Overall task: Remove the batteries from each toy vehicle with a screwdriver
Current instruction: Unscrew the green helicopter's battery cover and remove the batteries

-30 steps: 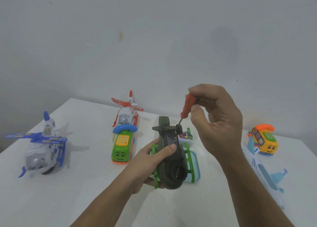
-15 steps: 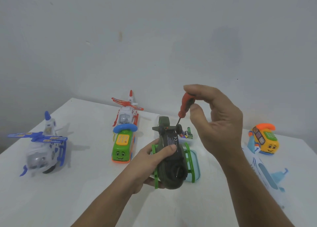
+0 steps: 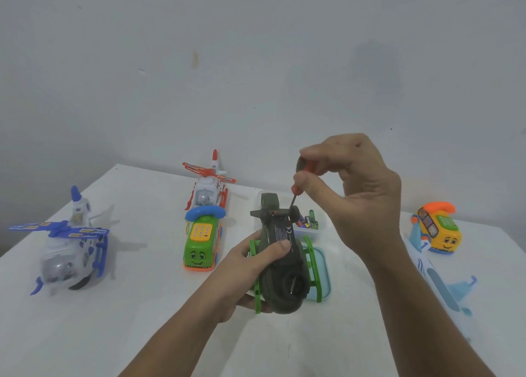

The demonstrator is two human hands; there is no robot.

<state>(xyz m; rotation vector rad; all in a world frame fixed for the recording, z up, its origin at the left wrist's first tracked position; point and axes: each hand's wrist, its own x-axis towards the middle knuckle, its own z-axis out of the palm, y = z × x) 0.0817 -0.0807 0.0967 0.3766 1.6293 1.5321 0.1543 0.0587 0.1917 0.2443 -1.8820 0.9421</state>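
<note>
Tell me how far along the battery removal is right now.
Done: a few batteries lie in the white tray. In hand: the left hand holds the green helicopter belly up; the right hand pinches the red screwdriver, tip on it. Left: five other toys stand around, whether emptied I cannot tell.

The dark green helicopter hides much of the battery tray behind it.

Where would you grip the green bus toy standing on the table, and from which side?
Grip the green bus across its long flat sides at mid-body, coming from above and in front. It stands upright facing the camera; the blue handset lies over its rear top and the red-and-white helicopter stands close behind, so the rear is probably crowded.
</note>
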